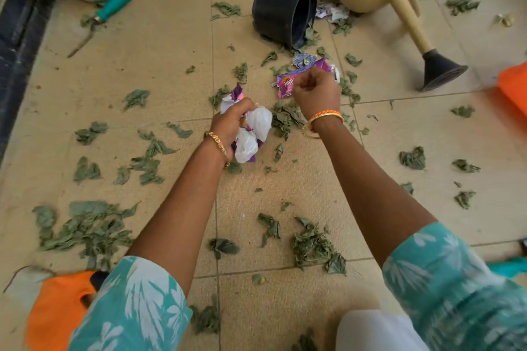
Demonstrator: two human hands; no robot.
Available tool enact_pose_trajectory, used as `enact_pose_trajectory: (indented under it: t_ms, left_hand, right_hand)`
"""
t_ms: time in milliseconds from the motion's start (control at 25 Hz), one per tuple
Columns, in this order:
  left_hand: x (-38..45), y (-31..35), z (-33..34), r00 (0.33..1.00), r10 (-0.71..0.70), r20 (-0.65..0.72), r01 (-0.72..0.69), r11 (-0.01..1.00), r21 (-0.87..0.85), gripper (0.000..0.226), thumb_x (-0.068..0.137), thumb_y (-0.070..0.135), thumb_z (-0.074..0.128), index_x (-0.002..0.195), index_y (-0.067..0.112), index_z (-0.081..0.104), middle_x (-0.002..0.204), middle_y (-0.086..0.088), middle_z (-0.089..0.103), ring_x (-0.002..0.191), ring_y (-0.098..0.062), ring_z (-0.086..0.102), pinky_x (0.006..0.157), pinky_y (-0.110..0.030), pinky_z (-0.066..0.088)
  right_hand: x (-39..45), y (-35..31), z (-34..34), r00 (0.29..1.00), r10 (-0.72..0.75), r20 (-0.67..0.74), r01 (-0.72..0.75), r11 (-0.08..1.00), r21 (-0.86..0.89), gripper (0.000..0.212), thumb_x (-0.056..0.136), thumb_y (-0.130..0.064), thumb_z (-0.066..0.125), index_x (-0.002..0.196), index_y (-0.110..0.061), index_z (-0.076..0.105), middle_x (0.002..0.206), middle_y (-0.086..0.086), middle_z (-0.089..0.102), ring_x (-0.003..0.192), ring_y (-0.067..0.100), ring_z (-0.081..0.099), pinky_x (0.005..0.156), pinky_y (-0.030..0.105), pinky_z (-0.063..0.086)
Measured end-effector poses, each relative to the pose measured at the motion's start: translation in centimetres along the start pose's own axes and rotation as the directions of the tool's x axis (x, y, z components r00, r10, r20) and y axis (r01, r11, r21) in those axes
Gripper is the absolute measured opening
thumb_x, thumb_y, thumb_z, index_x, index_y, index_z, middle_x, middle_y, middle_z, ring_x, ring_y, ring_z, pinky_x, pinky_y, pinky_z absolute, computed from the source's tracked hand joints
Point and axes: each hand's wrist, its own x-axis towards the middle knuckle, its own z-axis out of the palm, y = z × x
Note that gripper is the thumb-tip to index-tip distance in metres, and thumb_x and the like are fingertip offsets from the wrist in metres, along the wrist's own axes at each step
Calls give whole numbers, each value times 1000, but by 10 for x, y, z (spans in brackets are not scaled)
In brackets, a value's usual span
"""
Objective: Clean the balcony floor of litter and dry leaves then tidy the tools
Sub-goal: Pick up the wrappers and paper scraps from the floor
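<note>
In the head view, we see the left hand (232, 125) clenched round a wad of crumpled wrappers (252, 131), likely a store that leaves the other hand free to pick. The right hand (316, 88), at one o'clock from it, pinches one purple wrapper (285, 85) between its fingertips, just above the tiled floor (159, 65). Dry leaves (88, 228) lie all round, too many to count. We count one tipped black pot (282, 17) at twelve o'clock and one green-handled tool (112, 7) at ten.
</note>
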Motion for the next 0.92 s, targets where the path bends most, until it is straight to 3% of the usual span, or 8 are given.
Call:
enact_pose_trajectory:
  t_ms: [120, 200, 280, 480, 600, 680, 760, 920]
  left_hand:
    - [3, 3, -4, 999, -47, -9, 47, 999, -23, 29, 57, 29, 78, 75, 16, 60, 73, -9, 58, 67, -25, 58, 62, -29, 47]
    - [5, 1, -6, 998, -41, -55, 41, 999, -3, 20, 65, 21, 75, 71, 13, 58, 63, -7, 55, 54, -23, 54, 58, -26, 46]
    - [7, -2, -7, 995, -51, -85, 51, 999, 4, 19, 61, 19, 71, 64, 12, 54, 58, -7, 52, 52, -22, 50, 58, -27, 44]
    - [12, -7, -8, 995, -73, -62, 71, 997, -32, 32, 85, 7, 61, 57, 13, 46, 40, 2, 47, 36, -14, 49, 45, -20, 45]
    - [10, -9, -3, 992, -93, 90, 107, 981, -161, 32, 87, 10, 58, 56, 15, 64, 60, -2, 62, 53, -17, 61, 50, -26, 51]
    - [10, -12, 3, 986, -69, 150, 104, 965, -239, 29, 97, 9, 45, 83, 20, 68, 87, -1, 68, 78, -21, 65, 58, -28, 53]
    - [9, -11, 6, 979, -45, 199, 100, 957, -272, 25, 98, 5, 40, 100, 20, 59, 99, -2, 67, 85, -23, 64, 59, -26, 53]
    - [7, -8, 17, 967, -126, 223, 143, 988, -64, 4, 69, 13, 65, 72, 15, 67, 66, -5, 61, 56, -20, 60, 58, -28, 48]
  right_hand:
    - [28, 28, -2, 954, -234, 187, 299, 714, -633, 33, 85, -1, 52, 116, -8, 60, 126, 14, 54, 124, 31, 41, 101, 43, 36]
    - [33, 44, 4, 889, -346, 300, 446, 499, -743, 32, 88, -3, 50, 119, -8, 58, 128, 15, 55, 129, 32, 40, 105, 51, 28]
    - [37, 57, 6, 841, -453, 295, 492, 413, -766, 23, 87, -7, 53, 108, -7, 62, 114, 16, 64, 117, 33, 52, 103, 52, 31]
    - [36, 44, -2, 800, -598, -54, 433, 636, -639, 11, 82, -12, 61, 89, -11, 69, 86, 9, 71, 83, 28, 66, 94, 40, 43]
    - [-3, 17, -6, 785, -552, -279, 484, 829, -280, 15, 85, -5, 60, 94, -8, 70, 88, 5, 71, 79, 18, 64, 80, 23, 45]
    - [-28, 6, -11, 931, -274, -240, 287, 958, 21, 17, 86, -4, 59, 98, -7, 71, 84, 0, 68, 73, 8, 63, 71, 16, 50]
    - [-39, 16, -11, 996, -3, -94, 16, 990, 140, 18, 86, -3, 61, 101, -5, 70, 75, -3, 64, 65, 0, 58, 65, 11, 50]
    - [-40, 31, -9, 976, 182, 120, -207, 947, 246, 13, 82, 0, 66, 94, -4, 71, 51, -17, 57, 49, -6, 51, 65, 24, 48]
